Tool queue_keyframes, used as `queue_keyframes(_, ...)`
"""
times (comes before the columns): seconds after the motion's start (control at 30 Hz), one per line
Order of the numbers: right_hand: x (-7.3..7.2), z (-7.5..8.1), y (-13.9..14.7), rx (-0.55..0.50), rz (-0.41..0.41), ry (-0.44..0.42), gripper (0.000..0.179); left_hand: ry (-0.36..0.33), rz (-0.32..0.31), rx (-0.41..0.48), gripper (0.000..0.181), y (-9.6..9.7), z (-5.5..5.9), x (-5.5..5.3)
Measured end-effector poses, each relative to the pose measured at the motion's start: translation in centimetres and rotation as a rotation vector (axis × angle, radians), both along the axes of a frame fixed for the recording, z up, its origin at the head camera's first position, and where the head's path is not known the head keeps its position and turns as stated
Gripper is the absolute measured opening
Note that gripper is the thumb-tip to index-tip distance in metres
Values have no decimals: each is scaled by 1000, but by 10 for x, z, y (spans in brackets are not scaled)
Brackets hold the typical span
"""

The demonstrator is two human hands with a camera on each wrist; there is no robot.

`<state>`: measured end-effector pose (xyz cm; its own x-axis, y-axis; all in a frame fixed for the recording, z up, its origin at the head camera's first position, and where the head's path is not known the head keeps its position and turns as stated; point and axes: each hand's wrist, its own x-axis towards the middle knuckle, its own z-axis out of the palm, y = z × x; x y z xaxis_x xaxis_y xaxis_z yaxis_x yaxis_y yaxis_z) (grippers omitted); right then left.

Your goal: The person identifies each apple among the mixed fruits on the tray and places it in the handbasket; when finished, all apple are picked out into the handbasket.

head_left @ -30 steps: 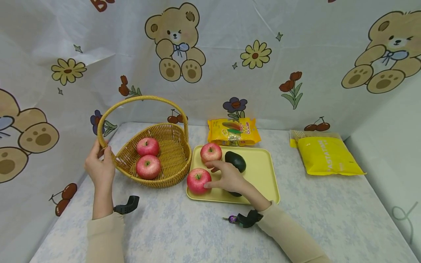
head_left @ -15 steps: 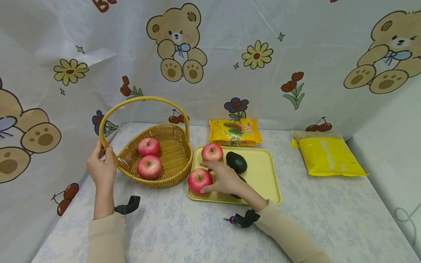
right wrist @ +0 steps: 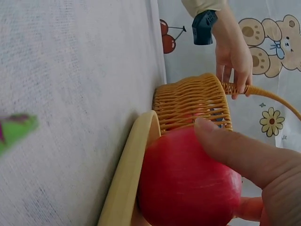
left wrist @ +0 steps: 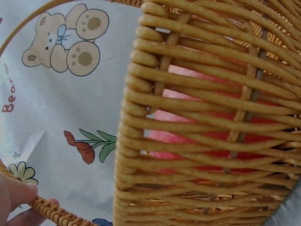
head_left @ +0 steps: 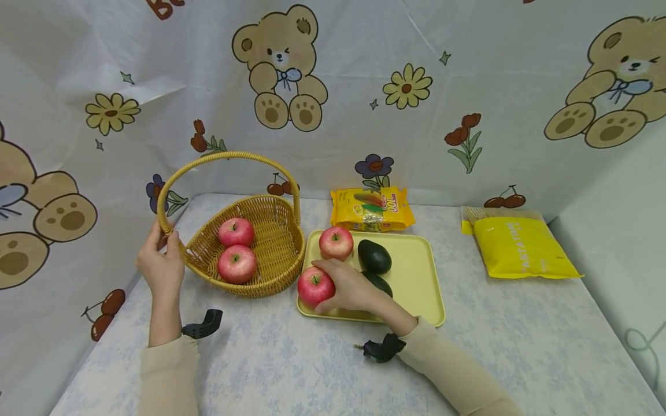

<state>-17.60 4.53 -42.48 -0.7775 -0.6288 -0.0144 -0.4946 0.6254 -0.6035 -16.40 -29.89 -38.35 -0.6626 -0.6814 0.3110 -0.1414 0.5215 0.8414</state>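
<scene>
My left hand (head_left: 163, 267) grips the left side of the handle of a wicker basket (head_left: 277, 245). Two red apples (head_left: 236, 264) lie inside it, and in the left wrist view they show pink through the weave (left wrist: 197, 103). My right hand (head_left: 352, 286) holds the front red apple (head_left: 313, 289) on a yellow tray (head_left: 416, 277). The right wrist view has the thumb lying on this apple (right wrist: 188, 183), with a finger partly seen at its other side. Behind it on the tray sits another apple (head_left: 335, 243). Two dark green avocados (head_left: 374, 257) lie to the right, the nearer partly behind my hand.
A yellow snack packet (head_left: 370, 209) stands behind the tray, near the bear-print backdrop. Farther right lies a yellow pasta bag (head_left: 522, 247). The basket's tall handle arches above its opening, and its right side is close to the tray's left edge.
My right hand has moved left and down onto the front apple, its fingers closing round it. More of the nearer avocado shows now. The left hand stays on the basket handle.
</scene>
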Motion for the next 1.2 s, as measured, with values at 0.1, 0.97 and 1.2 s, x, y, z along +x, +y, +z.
queue_keyframes(0.1,1,0,-1,-2,-2,-16,88,4,-2,-5,36,0,0,0)
queue_keyframes(0.97,-1,46,-11,-330,48,-35,82,-9,-1,-3,38,0,0,1)
queue_keyframes(1.2,-17,57,-49,-430,-61,12,84,0,-2,-7,36,-1,0,1)
